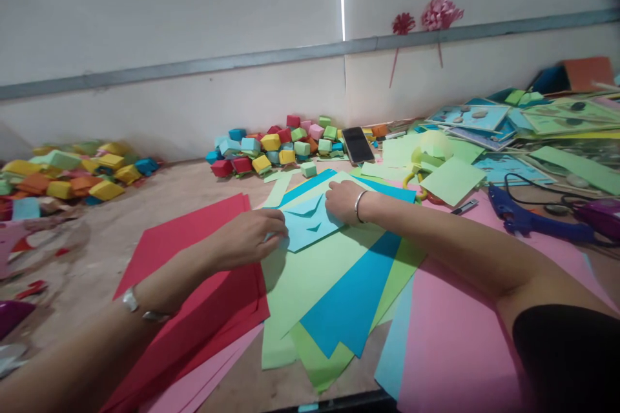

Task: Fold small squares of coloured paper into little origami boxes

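Observation:
A light blue sheet of paper [317, 233] with dark pointed shapes on it, cuts or folds, lies on a stack of green and blue sheets. My left hand [249, 239] is at its left edge, fingers curled together on the paper. At the sheet's upper right, my right hand [345, 201] pinches the paper with bent fingers; the fingertips are partly hidden. Under both hands spread pale green paper [285, 297] and a darker blue sheet [351, 300]. Red sheets [194, 290] lie below my left forearm, and pink sheets [450, 335] below my right arm.
Small coloured paper boxes [271, 143] are heaped by the wall, with another pile [72, 171] far left. A phone [357, 144] lies beyond my hands. To the right are a blue glue gun [537, 216] with a cord, a cutter knife [465, 207] and stacked cards [469, 117].

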A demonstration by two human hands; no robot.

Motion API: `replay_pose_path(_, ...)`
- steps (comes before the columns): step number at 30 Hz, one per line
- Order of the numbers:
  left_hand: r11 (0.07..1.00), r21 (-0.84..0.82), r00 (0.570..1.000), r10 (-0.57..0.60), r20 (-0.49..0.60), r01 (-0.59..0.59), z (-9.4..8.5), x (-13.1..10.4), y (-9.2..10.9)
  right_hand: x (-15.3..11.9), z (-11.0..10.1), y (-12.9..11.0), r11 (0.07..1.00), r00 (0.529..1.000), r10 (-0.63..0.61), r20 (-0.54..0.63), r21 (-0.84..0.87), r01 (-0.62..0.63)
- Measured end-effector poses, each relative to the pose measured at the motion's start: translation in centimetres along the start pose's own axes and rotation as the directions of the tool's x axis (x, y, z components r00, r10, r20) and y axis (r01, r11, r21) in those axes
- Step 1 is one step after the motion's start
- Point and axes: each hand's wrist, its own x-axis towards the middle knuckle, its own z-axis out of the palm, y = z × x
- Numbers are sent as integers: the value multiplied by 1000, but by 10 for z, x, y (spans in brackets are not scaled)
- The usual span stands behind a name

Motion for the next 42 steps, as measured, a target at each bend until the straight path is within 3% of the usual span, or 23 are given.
replay_pose_path(3,992,113,998,-50,-46,55,6,11,17,0,1,1,1000,1000,-2,-1,-5,2)
replay_pose_path(6,981,191,997,5,-81,11,16,20,29,1,0,3,1000,1000,-13,7,-4,13)
replay_pose_path(10,985,170,998,28,-51,-19,19,24,30,3,1,10,1000,1000,-25,15,5,25)
replay_pose_path(14,990,137,995,35,-92,-22,19,23,29,5,4,17,1000,1000,-24,11,-2,24)
replay_pose_path(19,967,216,985,-112,-128,138,26,22,41,7,8,19,1000,1000,-23,-13,6,23)
replay_pose_path(24,945,304,992,-102,-75,120,28,23,54,7,9,18,1000,1000,-17,-15,8,17)
replay_pose_path(29,924,344,986,-152,-66,165,35,24,51,6,6,19,1000,1000,-19,2,7,19)
replay_pose_path(35,948,110,933,-265,-243,298,43,29,28,0,-3,36,968,1000,0,-24,250,6)
replay_pose_path(39,957,-99,913,-291,-286,274,47,33,15,-1,-4,37,932,997,-75,-16,354,75)
replay_pose_path(42,951,-187,905,-295,-306,247,50,34,11,2,-1,30,942,998,-49,-35,331,58)
